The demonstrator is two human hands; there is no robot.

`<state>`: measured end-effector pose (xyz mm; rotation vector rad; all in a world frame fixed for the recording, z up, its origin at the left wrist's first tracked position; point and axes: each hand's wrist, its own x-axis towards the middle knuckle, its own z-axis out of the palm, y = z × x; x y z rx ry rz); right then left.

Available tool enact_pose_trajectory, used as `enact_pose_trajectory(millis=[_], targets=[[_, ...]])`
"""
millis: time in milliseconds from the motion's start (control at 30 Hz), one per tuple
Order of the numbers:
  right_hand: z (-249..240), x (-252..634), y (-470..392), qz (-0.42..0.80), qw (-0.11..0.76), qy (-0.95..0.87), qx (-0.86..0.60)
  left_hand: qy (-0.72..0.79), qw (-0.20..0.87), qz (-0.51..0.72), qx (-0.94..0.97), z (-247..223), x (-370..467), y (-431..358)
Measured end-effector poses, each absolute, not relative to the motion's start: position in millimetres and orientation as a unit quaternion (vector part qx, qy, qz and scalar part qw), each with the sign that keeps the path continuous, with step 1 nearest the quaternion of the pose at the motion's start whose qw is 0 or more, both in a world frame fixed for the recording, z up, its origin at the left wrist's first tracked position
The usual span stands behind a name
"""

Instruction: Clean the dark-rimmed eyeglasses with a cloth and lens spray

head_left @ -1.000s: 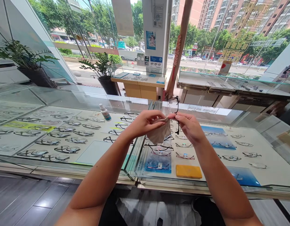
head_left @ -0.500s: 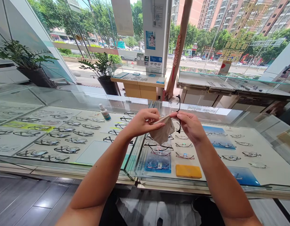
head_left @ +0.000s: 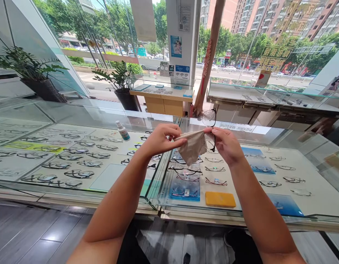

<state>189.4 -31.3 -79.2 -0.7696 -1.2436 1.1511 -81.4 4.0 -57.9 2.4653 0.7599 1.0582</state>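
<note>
My left hand (head_left: 166, 138) pinches one edge of a beige cleaning cloth (head_left: 192, 148) between thumb and fingers. The cloth stretches across to my right hand (head_left: 227, 143), its lower corner hanging down. In my right hand's fingertips is a pair of dark-rimmed eyeglasses (head_left: 214, 119), turned upright, one lens above the fingers and the other below. The cloth's right end meets the glasses at the right fingertips and partly covers the lower lens. Both hands are over the glass display counter (head_left: 169, 172).
Rows of eyeglasses (head_left: 80, 173) lie inside the counter. A small white spray bottle (head_left: 122, 131) stands on the left glass top. A yellow case (head_left: 220, 199) sits near the front edge. Potted plants (head_left: 121, 82) and another display counter (head_left: 235, 93) stand farther back by the windows.
My right hand has shifted slightly right and up with the eyeglasses. My left hand has moved a little left, and the cloth between them is now spread wider.
</note>
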Motion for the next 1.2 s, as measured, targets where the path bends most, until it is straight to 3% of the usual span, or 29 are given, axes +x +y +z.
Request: enact_pose_trajectory(millis=[233, 533, 733, 1200], targets=[[-78.5, 195.3, -28.9, 0.495, 0.61, -0.524, -0.33, 0.281, 0.181, 0.393, 0.857, -59.7, -84.6, 9.0], [-80.5, 198.1, -23.9, 0.476, 0.638, -0.511, -0.325, 0.291, 0.319, 0.45, 0.781, -63.3, -84.0, 12.0], [-78.6, 198.2, -26.1, 0.492, 0.627, -0.507, -0.327, 0.272, 0.439, 0.357, 0.778, -62.3, -86.4, 15.8], [-77.0, 192.4, -34.5, 0.5, 0.612, -0.531, -0.307, 0.238, 0.526, 0.305, 0.757, -55.4, -84.4, 9.9]])
